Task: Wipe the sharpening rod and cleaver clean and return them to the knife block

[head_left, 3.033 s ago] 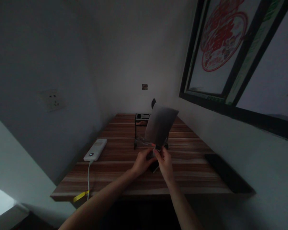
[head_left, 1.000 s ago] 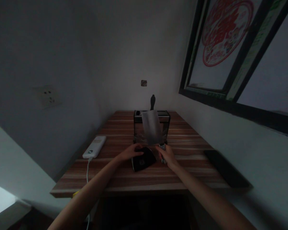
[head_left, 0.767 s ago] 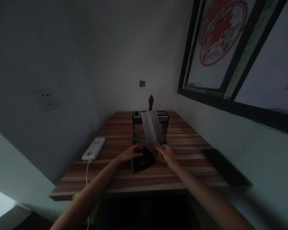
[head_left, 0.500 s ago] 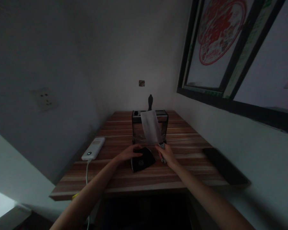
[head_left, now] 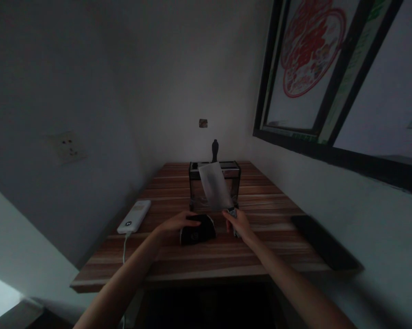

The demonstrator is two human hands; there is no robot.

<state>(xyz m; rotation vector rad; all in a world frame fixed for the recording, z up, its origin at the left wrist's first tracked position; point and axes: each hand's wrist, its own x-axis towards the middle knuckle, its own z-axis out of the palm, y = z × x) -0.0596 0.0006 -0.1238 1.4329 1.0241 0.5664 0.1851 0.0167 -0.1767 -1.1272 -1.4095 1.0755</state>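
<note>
My right hand point(head_left: 238, 221) is wrapped around the handle of a cleaver point(head_left: 215, 186), whose broad blade points up and slightly left. My left hand point(head_left: 182, 221) grips the upper left edge of a soft-looking black piece point(head_left: 198, 232) with a light rim and a small round emblem; its exact kind is unclear in the dim light. Just behind the blade stands a knife stand point(head_left: 195, 170) with a dark frame and see-through front. One dark knife handle point(head_left: 215, 149) sticks up out of it. The blade hides part of the stand.
On the wood-grain table point(head_left: 178, 267), a white power bank point(head_left: 134, 216) with a cable lies at the left. A flat black slab point(head_left: 324, 242) lies along the right edge. Walls enclose the table, with a socket point(head_left: 69, 147) on the left and a dark-framed window point(head_left: 303, 68) on the right.
The black piece has shifted left and turned in my left hand. The cleaver's blade has tilted further left. The whole view has dropped slightly lower in the frame.
</note>
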